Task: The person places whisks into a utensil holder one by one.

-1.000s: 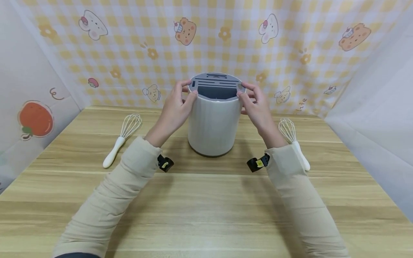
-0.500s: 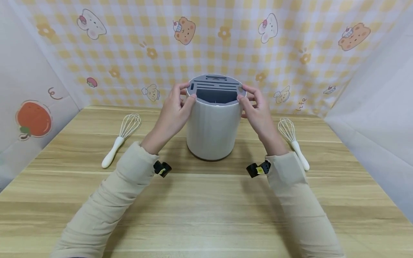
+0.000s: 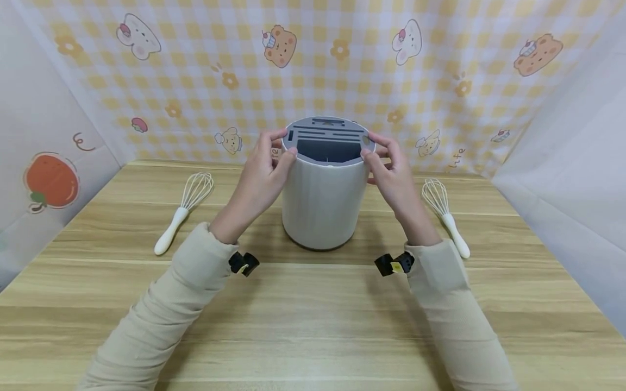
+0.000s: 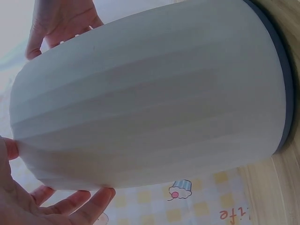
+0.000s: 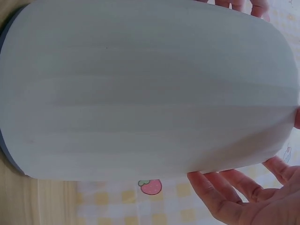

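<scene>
A white, round utensil holder (image 3: 323,206) stands upright on the wooden table, its grey top cut with narrow slots and one wide opening. Fingers and thumb of my left hand (image 3: 262,174) grip the holder at the left of its upper rim. On the opposite side my right hand (image 3: 393,176) holds the rim likewise, thumb on the near edge. Both wrist views are mostly filled by the holder's pale wall and dark base ring. In the left wrist view, the left hand's fingertips (image 4: 107,193) press against the wall near the top.
One white whisk (image 3: 178,220) lies on the table to the left, another whisk (image 3: 447,217) to the right beside my right forearm. A yellow checked cloth (image 3: 313,76) hangs behind the table (image 3: 313,326), and pale panels stand at both sides.
The utensil holder has shifted a little toward me across the table, with both hands staying on its rim. The whisks lie where they were.
</scene>
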### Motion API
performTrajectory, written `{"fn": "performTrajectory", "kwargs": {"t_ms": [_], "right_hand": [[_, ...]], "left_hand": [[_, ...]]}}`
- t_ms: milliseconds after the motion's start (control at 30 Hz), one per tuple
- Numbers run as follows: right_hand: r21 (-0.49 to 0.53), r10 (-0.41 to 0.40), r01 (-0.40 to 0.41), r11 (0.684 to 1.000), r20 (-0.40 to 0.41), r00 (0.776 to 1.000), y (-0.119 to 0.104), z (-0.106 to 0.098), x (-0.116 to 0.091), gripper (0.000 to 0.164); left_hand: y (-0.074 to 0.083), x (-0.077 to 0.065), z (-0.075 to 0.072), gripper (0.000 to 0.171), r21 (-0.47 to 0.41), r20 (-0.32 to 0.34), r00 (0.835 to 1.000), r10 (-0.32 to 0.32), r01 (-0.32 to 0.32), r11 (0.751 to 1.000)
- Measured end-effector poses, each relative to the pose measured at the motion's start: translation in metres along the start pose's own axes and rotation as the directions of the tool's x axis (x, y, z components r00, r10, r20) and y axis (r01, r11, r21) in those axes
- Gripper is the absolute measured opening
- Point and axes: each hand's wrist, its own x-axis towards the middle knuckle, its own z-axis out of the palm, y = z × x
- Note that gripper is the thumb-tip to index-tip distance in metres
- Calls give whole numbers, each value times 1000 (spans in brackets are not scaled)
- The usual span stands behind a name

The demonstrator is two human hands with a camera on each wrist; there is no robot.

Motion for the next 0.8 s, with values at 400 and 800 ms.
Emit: {"fn": "performTrajectory", "kwargs": {"t_ms": [400,800], "right_hand": [[-3,14,-14,1000,-6,1000,-1,-3,-10,46],[-60,18,-16,998,24,1000,-9,-6,-22,48]], "left_hand": [[4,-9,-1,52,-6,9,1000,6,-6,1000],[6,-19,-4,54,-2,32,999,1,-1,1000]]}}
